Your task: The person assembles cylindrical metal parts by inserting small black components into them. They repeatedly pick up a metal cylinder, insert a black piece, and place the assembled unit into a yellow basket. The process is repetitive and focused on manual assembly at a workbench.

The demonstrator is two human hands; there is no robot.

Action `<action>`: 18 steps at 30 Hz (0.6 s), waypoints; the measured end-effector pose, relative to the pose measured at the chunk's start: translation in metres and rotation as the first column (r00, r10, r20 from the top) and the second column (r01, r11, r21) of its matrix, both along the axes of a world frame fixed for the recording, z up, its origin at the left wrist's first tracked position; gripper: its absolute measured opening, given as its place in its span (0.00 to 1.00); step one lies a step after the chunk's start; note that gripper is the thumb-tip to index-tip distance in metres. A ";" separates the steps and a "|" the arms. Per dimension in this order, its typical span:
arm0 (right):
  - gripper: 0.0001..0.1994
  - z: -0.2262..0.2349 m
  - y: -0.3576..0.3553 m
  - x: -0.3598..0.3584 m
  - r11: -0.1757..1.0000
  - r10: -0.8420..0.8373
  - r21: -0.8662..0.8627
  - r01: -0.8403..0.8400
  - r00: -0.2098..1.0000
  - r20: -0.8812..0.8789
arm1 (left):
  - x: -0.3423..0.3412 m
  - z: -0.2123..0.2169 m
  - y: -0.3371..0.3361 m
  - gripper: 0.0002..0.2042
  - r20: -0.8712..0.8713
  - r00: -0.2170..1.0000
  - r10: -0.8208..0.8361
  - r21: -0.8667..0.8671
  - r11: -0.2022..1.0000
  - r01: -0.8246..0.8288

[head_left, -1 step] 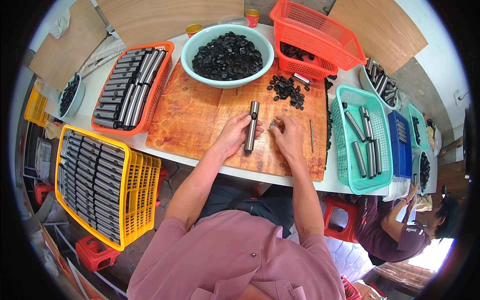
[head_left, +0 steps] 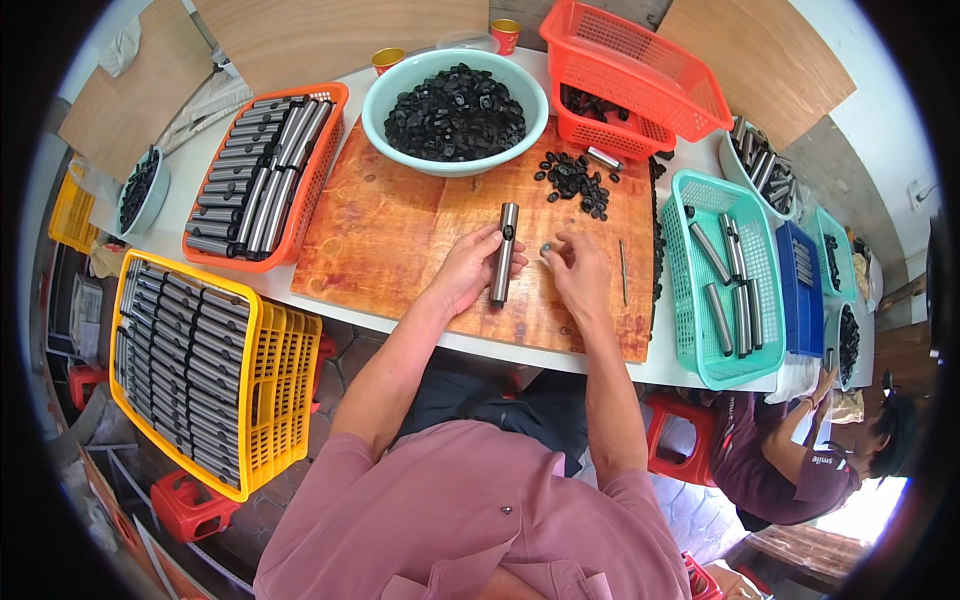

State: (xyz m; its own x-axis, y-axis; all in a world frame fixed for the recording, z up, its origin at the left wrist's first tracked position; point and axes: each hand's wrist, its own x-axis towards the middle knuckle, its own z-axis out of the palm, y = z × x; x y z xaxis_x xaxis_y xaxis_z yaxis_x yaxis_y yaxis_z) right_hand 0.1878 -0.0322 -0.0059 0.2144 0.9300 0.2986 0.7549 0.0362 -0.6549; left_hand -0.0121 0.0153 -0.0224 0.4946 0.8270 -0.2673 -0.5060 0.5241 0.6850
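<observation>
My left hand (head_left: 472,268) is closed around a metal tube (head_left: 504,262), held nearly upright over the wooden board (head_left: 380,235). The tube is silvery, with a dark hole near its upper part and a dark lower end. Just right of it, my right hand (head_left: 577,272) is closed in a pinch. Between thumb and forefinger shows a small dark piece (head_left: 545,248), too small to name surely; it is apart from the tube. Beyond this hand lies a loose pile of small black oval parts (head_left: 575,182). A thin metal rod (head_left: 623,272) rests on the board to its right.
A pale green basin (head_left: 375,130) of black parts stands at the back. Tubes fill an orange basket (head_left: 338,130) and a yellow crate (head_left: 262,385) at left. A green basket (head_left: 690,365) at right holds several tubes. Red baskets (head_left: 640,60) stand behind. Another person (head_left: 790,450) works at far right.
</observation>
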 end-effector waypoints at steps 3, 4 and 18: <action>0.09 0.010 -0.015 0.027 0.985 -0.154 0.111 0.133 0.964 0.217 | 0.000 0.002 0.000 0.14 -0.030 1.000 -0.001 0.000 1.000 0.001; 0.09 0.016 -0.020 0.038 0.973 -0.218 0.142 0.181 0.919 0.328 | -0.001 0.002 0.000 0.14 -0.023 1.000 0.009 -0.009 1.000 -0.009; 0.08 0.013 -0.032 0.088 0.925 -0.270 -0.189 0.331 0.919 0.289 | 0.026 -0.012 -0.024 0.17 0.239 0.971 -0.006 -0.128 0.991 0.037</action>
